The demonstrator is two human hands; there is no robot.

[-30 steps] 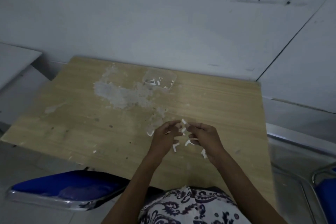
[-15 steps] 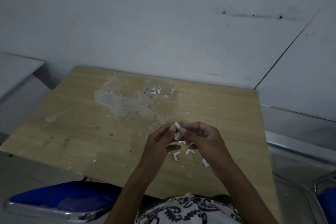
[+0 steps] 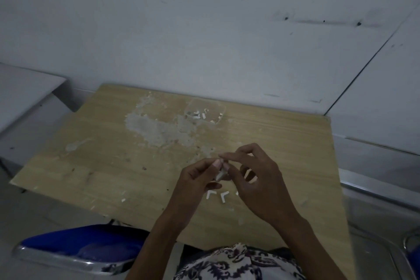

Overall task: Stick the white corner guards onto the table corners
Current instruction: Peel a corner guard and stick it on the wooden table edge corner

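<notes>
Above the scuffed pale-wood worktop [image 3: 284,138], I hold one small white corner guard [image 3: 221,174] between my two hands, both raised just off the surface near its front middle. My left hand [image 3: 195,179] pinches the piece with thumb and forefinger curled around it; my right hand [image 3: 256,177] meets it from the other side, forefinger stretched over the top and thumb beneath, the remaining fingers loosely arched. I appear to be peeling the backing from the adhesive, though the piece is too small and the light too dim to be sure. The job goes best, I judge, if I grip only the edges, keep my fingertips off the glue and lift the backing slowly. Two more white L-shaped guards [image 3: 223,196] lie on the worktop just below my hands, and others sit in a clear plastic tray [image 3: 205,112] at the far side. No guard yet shows on any visible corner.
</notes>
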